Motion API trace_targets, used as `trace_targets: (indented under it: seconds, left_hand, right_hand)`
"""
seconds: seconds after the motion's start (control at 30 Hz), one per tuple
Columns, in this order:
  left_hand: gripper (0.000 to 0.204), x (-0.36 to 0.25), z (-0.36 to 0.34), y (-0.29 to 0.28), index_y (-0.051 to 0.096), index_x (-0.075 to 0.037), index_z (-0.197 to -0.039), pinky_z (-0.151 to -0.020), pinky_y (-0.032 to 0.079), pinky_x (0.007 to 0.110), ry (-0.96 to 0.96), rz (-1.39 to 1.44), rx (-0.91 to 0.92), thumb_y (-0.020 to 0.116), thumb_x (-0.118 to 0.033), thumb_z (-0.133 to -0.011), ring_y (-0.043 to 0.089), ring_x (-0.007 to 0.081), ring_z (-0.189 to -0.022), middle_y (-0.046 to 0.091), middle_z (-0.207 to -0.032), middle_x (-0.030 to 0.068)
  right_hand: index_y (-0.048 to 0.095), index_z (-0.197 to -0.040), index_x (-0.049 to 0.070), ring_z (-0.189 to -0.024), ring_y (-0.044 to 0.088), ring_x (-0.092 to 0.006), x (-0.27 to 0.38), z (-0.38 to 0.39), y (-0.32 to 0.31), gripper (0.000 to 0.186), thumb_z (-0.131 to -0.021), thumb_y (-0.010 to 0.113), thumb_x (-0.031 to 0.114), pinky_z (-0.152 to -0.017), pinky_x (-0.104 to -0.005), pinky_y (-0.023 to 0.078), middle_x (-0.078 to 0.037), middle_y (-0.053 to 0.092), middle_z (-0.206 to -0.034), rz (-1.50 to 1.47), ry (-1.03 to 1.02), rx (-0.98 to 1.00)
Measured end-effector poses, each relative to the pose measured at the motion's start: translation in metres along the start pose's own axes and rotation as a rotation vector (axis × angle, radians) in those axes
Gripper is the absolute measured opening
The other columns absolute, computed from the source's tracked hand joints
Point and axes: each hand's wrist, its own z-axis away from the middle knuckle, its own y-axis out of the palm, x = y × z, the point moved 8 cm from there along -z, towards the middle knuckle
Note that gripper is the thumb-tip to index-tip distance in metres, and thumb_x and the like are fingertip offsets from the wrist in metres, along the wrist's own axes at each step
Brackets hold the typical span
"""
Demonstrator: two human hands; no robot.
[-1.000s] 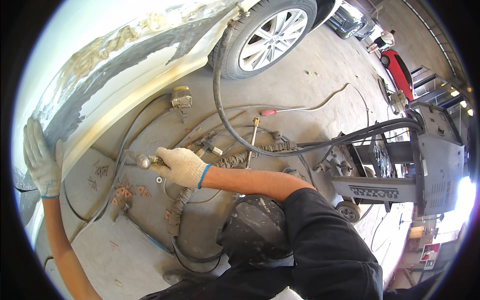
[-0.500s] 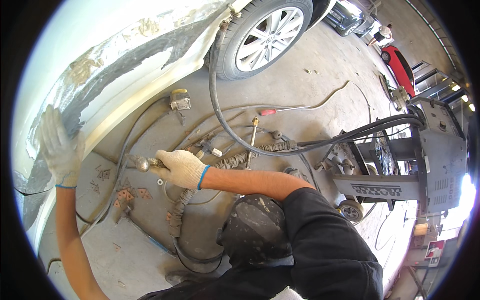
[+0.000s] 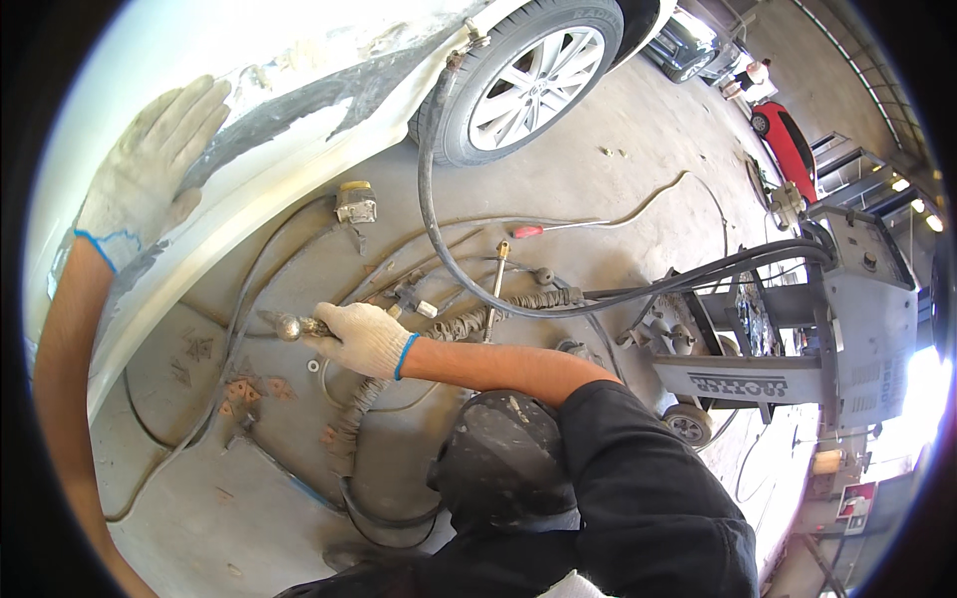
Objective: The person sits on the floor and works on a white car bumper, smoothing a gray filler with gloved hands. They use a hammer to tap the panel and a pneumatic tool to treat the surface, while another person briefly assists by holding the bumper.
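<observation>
My left hand (image 3: 155,159), in a cream work glove, lies flat with fingers extended on the upper part of a white car body panel (image 3: 179,254) patched with grey and tan filler. My right hand (image 3: 354,339), gloved likewise, grips a metal hammer (image 3: 289,327) above the floor, below and right of the panel; its round head shows past my fingers. A dark cable with a fitting (image 3: 457,58) hangs at the panel's edge beside the car wheel (image 3: 538,88). My right forearm crosses my dark knee.
A grey wheeled machine (image 3: 867,339) with thick cables stands right. Hoses, small copper pieces (image 3: 244,394), a yellow-topped tool (image 3: 356,204) and a red-handled screwdriver (image 3: 528,231) lie on the floor (image 3: 259,518). Behind are a red car (image 3: 783,145), dark cars and a person (image 3: 748,80).
My left hand has slid upward and to the right along the panel, from its lower left toward the upper filler area. My right hand with the hammer has barely moved.
</observation>
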Motion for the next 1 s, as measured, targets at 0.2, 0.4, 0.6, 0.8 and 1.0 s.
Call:
trace_targets:
  seconds: [0.2,0.4,0.6,0.8,1.0]
  left_hand:
    - [0.091,0.018,0.043,0.013,0.04,-0.008,-0.15,-0.126,0.024,0.035,-0.045,-0.006,0.069,0.079,-0.012,-0.068,0.027,0.0217,-0.149,0.033,-0.16,0.0061]
    - [0.089,0.052,0.095,0.034,0.043,-0.007,-0.148,-0.125,0.025,0.039,-0.114,-0.034,0.081,0.077,-0.007,-0.066,0.03,0.0262,-0.148,0.036,-0.158,0.0091]
    - [0.095,0.068,0.133,0.047,0.036,-0.006,-0.152,-0.125,0.021,0.042,-0.119,-0.06,0.11,0.073,-0.002,-0.065,0.026,0.0284,-0.15,0.034,-0.16,0.0125]
    - [0.092,0.078,0.155,0.045,0.037,-0.007,-0.152,-0.126,0.021,0.04,-0.081,-0.082,0.068,0.074,-0.01,-0.069,0.027,0.0265,-0.15,0.034,-0.16,0.0118]
    - [0.079,0.071,0.168,0.029,0.035,-0.01,-0.154,-0.126,0.018,0.04,-0.047,-0.186,-0.048,0.064,-0.04,-0.087,0.025,0.0229,-0.152,0.033,-0.161,0.0091]
  right_hand:
    - [0.056,-0.101,0.002,-0.082,0.064,-0.0453,-0.012,-0.005,0.005,0.035,-0.095,0.062,0.036,-0.073,-0.0544,0.05,-0.025,0.065,-0.08,-0.014,0.065,0.026]
    - [0.057,-0.102,0.002,-0.084,0.065,-0.0448,-0.019,-0.006,0.022,0.034,-0.096,0.061,0.035,-0.074,-0.0532,0.049,-0.024,0.066,-0.082,0.008,0.093,0.097]
    - [0.056,-0.102,0.002,-0.086,0.064,-0.045,-0.019,-0.01,0.032,0.035,-0.095,0.06,0.037,-0.076,-0.0545,0.048,-0.024,0.066,-0.084,-0.018,0.12,0.128]
    - [0.056,-0.103,0.002,-0.088,0.064,-0.046,-0.018,-0.012,0.037,0.036,-0.096,0.059,0.038,-0.077,-0.0542,0.048,-0.026,0.066,-0.086,0.011,0.137,0.167]
    - [0.06,-0.108,0.002,-0.085,0.066,-0.0431,-0.018,-0.009,0.039,0.034,-0.095,0.062,0.033,-0.075,-0.0496,0.05,-0.025,0.067,-0.086,-0.046,0.066,0.123]
